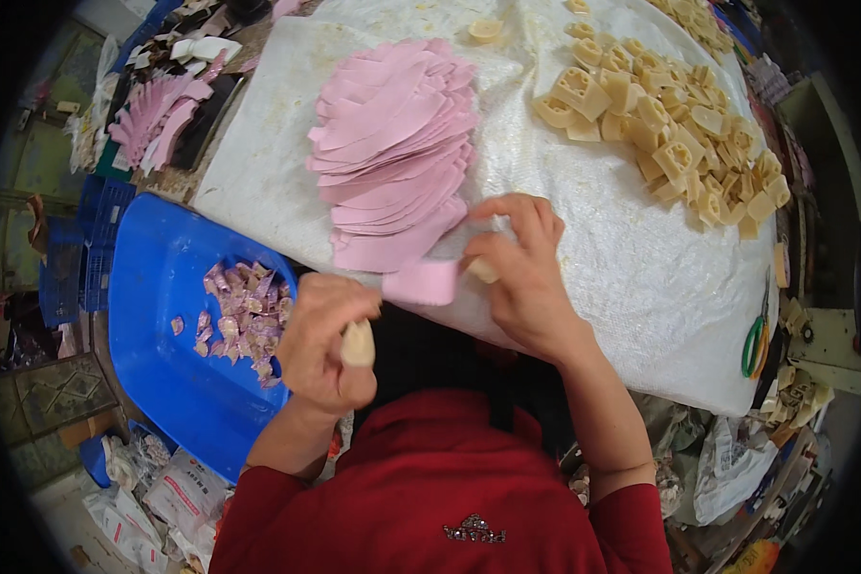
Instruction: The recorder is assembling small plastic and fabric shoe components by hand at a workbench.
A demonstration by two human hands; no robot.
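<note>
My left hand [320, 337], near the table's front edge, is closed around a small beige heel-shaped block [358, 345]. A second beige block [483, 270] is gripped between the thumb and fingers of my right hand [524, 277], which is above the white cloth. Between the hands a blurred, curled pink strip [421, 282] sits by the cloth's edge; whether either hand holds it is unclear. Just beyond lies a fanned stack of thin pink strips [392, 143], its right lower side close to my right fingertips.
A white woven sheet [603, 287] covers the table. Many beige blocks [679, 143] are heaped at the far right. On the left stands a blue tub [153, 297] with purple-patterned pieces [249, 320] inside. Scissors with green-and-orange handles [756, 346] lie at the right edge. More pink strips [158, 120] rest at far left.
</note>
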